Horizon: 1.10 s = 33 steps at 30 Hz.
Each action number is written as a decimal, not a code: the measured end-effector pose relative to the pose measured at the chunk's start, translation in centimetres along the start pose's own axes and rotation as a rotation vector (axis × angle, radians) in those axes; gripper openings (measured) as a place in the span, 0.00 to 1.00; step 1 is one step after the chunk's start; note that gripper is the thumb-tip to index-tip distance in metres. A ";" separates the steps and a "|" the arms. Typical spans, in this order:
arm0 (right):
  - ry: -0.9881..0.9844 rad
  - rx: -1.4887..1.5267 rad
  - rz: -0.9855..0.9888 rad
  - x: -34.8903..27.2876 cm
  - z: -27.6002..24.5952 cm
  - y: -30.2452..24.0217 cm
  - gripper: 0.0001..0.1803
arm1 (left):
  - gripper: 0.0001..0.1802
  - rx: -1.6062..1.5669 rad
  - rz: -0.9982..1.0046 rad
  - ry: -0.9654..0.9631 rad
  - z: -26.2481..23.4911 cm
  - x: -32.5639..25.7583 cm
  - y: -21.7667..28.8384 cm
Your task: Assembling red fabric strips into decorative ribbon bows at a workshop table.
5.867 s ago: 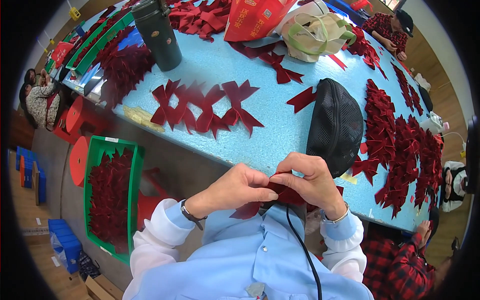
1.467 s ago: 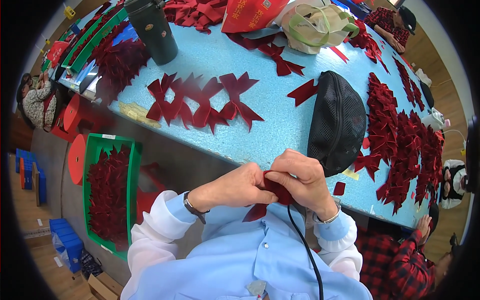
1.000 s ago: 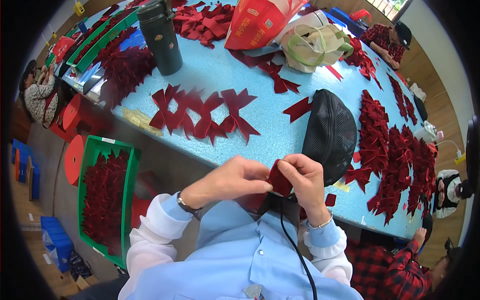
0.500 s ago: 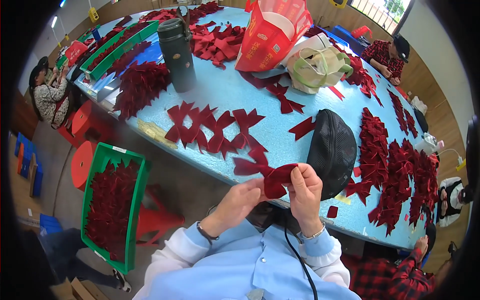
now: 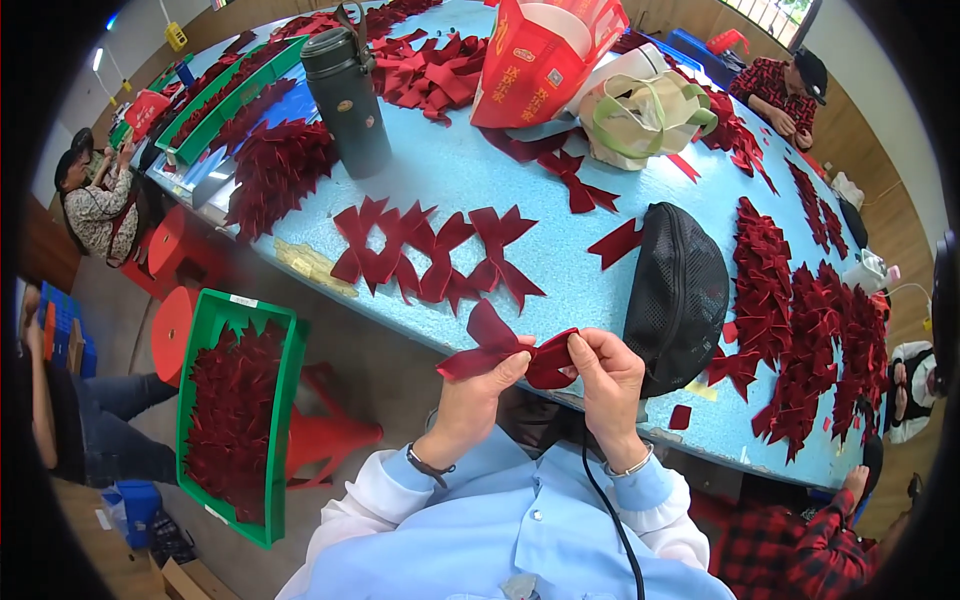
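— Where is the bow?
— The bow [image 5: 510, 352] sits between both hands, above the worktop [image 5: 560, 250] edge; left hand [image 5: 478, 395] pinches its tail; right hand [image 5: 607, 375] grips its loop.

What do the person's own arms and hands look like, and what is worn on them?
Both hands are bare, without gloves. The left hand has a dark thin band at the wrist; the right hand has a thin silver-coloured bracelet. Both arms wear light blue shirt sleeves with buttoned cuffs, over whitish sleeves higher up. A thin black cable runs down the shirt front.
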State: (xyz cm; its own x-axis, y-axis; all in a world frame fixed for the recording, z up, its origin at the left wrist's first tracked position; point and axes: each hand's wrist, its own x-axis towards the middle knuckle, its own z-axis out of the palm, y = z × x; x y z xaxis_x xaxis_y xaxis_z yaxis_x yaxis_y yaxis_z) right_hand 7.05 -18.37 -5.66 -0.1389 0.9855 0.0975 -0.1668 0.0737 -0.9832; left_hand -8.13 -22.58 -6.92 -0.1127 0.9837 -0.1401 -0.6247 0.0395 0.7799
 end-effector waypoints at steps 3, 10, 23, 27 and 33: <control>-0.046 -0.044 0.097 0.4 -0.7 0.2 0.09 | 0.12 0.026 -0.001 0.019 0.0 0.6 -0.2; -0.070 0.032 0.116 2.0 -0.7 -1.7 0.11 | 0.13 0.275 -0.020 -0.087 0.2 0.7 0.4; -0.327 -0.111 -0.040 1.8 -0.6 -2.2 0.07 | 0.09 0.441 -0.027 -0.155 0.9 -1.2 1.2; -0.212 -0.329 -0.271 0.7 0.3 -1.6 0.04 | 0.07 0.379 -0.092 -0.164 0.7 -1.6 1.9; -0.039 -0.230 -0.057 0.3 0.7 -1.7 0.04 | 0.06 0.238 -0.155 -0.176 -0.3 -2.2 2.2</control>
State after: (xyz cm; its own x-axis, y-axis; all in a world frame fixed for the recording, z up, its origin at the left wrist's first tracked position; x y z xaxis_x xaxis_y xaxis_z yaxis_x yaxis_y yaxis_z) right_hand 6.62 -18.31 -3.89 -0.1741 0.9723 0.1557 0.0507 0.1668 -0.9847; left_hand -9.47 -24.70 -5.07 0.1174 0.9772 -0.1769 -0.4238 0.2104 0.8810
